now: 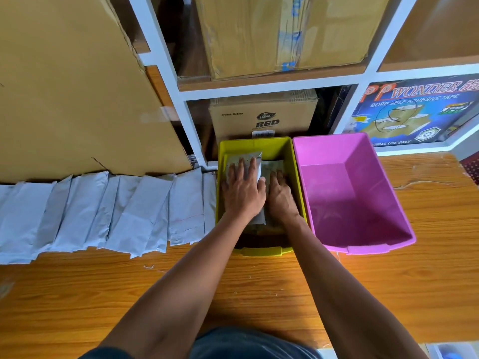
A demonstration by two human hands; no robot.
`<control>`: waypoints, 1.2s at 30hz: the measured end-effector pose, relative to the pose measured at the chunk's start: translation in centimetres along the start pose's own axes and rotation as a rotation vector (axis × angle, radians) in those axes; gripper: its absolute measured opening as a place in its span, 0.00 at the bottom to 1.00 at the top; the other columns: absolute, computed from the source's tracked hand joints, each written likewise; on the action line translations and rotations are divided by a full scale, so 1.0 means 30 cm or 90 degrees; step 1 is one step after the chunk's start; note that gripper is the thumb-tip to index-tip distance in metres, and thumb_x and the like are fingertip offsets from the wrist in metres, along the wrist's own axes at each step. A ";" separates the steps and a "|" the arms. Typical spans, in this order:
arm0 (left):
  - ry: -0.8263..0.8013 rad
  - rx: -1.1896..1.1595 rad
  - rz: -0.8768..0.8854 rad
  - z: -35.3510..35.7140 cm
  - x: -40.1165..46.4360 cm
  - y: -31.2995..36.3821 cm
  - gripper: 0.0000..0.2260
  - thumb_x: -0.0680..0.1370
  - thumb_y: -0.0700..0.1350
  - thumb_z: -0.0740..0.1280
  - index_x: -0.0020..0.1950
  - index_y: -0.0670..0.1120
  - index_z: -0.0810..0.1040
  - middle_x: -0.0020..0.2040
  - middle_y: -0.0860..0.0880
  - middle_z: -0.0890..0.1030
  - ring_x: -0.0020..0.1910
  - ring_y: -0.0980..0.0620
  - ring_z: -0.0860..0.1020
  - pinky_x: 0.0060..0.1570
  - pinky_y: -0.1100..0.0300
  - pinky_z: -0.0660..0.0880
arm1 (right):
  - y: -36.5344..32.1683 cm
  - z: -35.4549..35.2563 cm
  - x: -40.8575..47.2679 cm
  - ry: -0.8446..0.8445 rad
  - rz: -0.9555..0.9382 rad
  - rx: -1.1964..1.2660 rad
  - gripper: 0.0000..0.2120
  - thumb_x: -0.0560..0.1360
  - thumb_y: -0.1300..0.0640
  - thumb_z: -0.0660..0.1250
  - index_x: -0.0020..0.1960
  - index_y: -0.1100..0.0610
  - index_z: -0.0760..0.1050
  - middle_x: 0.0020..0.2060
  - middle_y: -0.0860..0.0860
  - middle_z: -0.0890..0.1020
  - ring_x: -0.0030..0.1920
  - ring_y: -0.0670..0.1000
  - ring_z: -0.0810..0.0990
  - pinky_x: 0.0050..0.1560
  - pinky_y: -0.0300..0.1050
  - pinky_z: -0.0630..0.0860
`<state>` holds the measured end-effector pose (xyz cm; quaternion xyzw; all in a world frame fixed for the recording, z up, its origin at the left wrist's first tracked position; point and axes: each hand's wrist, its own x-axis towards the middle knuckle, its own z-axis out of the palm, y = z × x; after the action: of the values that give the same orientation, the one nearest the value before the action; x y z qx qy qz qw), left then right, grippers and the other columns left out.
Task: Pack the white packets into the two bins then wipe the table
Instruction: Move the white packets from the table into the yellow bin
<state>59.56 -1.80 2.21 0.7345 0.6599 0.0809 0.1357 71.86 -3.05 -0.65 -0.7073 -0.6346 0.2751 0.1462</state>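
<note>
Both my hands reach into the yellow bin at the table's back middle. My left hand lies flat with straight fingers on a white packet inside the bin. My right hand presses with straight fingers on packets beside it. The pink bin stands touching the yellow one on its right and holds nothing. A row of several white packets lies overlapped along the table's back left.
A wooden table spreads in front of me. Behind the bins stands a white shelf rack with cardboard boxes and a tape carton. A large cardboard sheet leans at the left.
</note>
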 end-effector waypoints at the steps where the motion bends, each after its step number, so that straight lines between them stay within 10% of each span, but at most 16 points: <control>1: -0.019 -0.002 -0.002 0.017 0.005 -0.009 0.31 0.87 0.62 0.51 0.87 0.55 0.46 0.87 0.47 0.49 0.85 0.39 0.47 0.81 0.37 0.51 | -0.002 -0.005 -0.005 0.018 0.002 0.018 0.33 0.87 0.60 0.60 0.85 0.63 0.47 0.84 0.64 0.48 0.82 0.66 0.55 0.81 0.56 0.58; 6: -0.089 0.041 0.000 0.091 0.008 -0.024 0.31 0.88 0.61 0.45 0.87 0.52 0.39 0.87 0.48 0.38 0.84 0.41 0.34 0.82 0.40 0.35 | 0.016 0.009 0.006 -0.015 0.007 0.013 0.29 0.88 0.60 0.55 0.85 0.62 0.48 0.83 0.67 0.50 0.80 0.69 0.60 0.79 0.58 0.60; 11: -0.131 0.005 0.039 0.111 0.001 -0.025 0.33 0.87 0.56 0.53 0.86 0.53 0.38 0.87 0.50 0.37 0.84 0.42 0.34 0.82 0.36 0.37 | 0.015 0.012 0.020 -0.085 0.005 -0.105 0.37 0.87 0.59 0.59 0.83 0.68 0.38 0.83 0.66 0.42 0.84 0.63 0.40 0.81 0.52 0.38; 17: -0.219 -0.028 0.033 0.137 0.021 -0.075 0.33 0.87 0.58 0.53 0.86 0.54 0.37 0.87 0.49 0.37 0.84 0.39 0.36 0.80 0.36 0.38 | 0.011 0.037 0.065 -0.136 0.019 -0.192 0.32 0.88 0.61 0.51 0.83 0.66 0.36 0.83 0.65 0.38 0.84 0.64 0.37 0.82 0.55 0.37; 23: -0.165 -0.107 0.048 0.165 0.035 -0.095 0.29 0.87 0.60 0.45 0.85 0.59 0.37 0.87 0.52 0.38 0.84 0.42 0.35 0.81 0.37 0.35 | 0.043 0.076 0.091 0.009 -0.079 -0.157 0.31 0.88 0.61 0.53 0.84 0.64 0.40 0.84 0.65 0.44 0.84 0.63 0.41 0.78 0.50 0.27; 31: -0.213 -0.067 0.059 0.297 0.088 -0.156 0.33 0.79 0.70 0.27 0.84 0.62 0.32 0.85 0.52 0.33 0.83 0.42 0.29 0.80 0.32 0.37 | 0.082 0.141 0.156 -0.085 0.011 -0.165 0.28 0.88 0.61 0.45 0.84 0.63 0.36 0.83 0.62 0.37 0.83 0.64 0.36 0.83 0.60 0.37; 36: -0.229 -0.057 0.013 0.245 0.076 -0.112 0.29 0.87 0.63 0.42 0.84 0.60 0.32 0.84 0.53 0.29 0.81 0.43 0.27 0.80 0.40 0.31 | 0.086 0.167 0.160 -0.067 0.012 -0.171 0.29 0.88 0.59 0.45 0.84 0.65 0.36 0.83 0.66 0.38 0.83 0.66 0.37 0.83 0.62 0.39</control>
<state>58.85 0.09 -5.94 0.7371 0.6132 -0.0209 0.2832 71.30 0.54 -7.11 -0.7109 -0.6659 0.2259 0.0138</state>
